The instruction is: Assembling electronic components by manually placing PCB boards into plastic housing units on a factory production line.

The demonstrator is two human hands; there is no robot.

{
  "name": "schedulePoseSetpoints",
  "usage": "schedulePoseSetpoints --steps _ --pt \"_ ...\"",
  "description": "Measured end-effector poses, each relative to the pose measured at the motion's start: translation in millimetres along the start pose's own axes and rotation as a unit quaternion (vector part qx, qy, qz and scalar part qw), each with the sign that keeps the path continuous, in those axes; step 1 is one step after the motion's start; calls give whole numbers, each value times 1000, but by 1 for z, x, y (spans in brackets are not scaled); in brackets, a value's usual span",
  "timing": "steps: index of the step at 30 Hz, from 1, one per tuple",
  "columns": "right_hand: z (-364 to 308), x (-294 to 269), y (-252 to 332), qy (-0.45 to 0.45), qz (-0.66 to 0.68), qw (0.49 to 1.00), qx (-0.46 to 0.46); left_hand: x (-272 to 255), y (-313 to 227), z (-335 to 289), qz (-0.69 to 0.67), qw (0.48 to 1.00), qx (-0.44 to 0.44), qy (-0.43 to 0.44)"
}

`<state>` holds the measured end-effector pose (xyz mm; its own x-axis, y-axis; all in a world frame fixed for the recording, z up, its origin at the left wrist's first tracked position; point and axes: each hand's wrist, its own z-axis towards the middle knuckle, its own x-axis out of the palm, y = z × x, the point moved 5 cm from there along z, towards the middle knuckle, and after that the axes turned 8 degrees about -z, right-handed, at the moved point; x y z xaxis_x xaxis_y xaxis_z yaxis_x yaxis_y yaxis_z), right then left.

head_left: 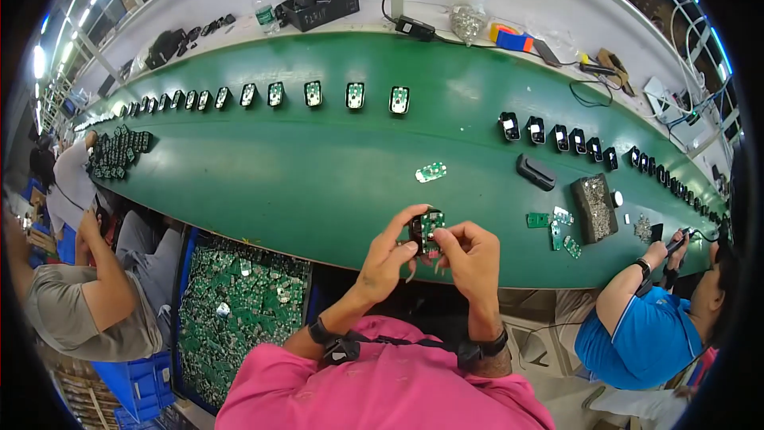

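Between our fingertips we pinch a small green circuit board (430, 225) seated against a black plastic shell (417, 232): the left hand (387, 259) curls narrowly round the left side, thumb and forefinger closed on the shell's edge, while the right hand (471, 255) closes in from the right, fingers bent tight on the board's rim. The pair sits just above the near edge of the green conveyor belt (302, 175), in front of our chest. We judge the board to be very light and stiff but brittle, with small parts on its face that would not like pressure, so the bare edges are the place to hold it; the shell looks smooth and a little slippery, best gripped across its sides. Further out, a single loose board (430, 172) lies on the belt, well apart from our hands, and a longer black housing (535, 172) lies to its right. Beyond that, a dark tray of small metal parts (594, 205) stands with a few green boards (562, 231) beside it. To our left a blue-rimmed bin (239, 306) is heaped with green boards. A row of black housings with pale faces (355, 95) runs along the far side of the belt. On the white shelf behind stand a clear bottle (263, 9), a black box (322, 6), a clear bag of small parts (468, 22) and a blue-and-orange block (513, 37); any labels are too small to make out.
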<state>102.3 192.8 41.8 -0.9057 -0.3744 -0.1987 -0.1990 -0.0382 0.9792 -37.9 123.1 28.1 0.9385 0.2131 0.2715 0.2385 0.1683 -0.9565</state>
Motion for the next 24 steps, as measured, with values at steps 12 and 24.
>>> schedulePoseSetpoints --steps 12,24 --pt "-8 12 -6 -44 -75 995 -57 6 6 -1 -9 999 -47 -5" --pt "-10 23 -14 -57 -136 983 -114 4 8 5 53 997 -35 -33"
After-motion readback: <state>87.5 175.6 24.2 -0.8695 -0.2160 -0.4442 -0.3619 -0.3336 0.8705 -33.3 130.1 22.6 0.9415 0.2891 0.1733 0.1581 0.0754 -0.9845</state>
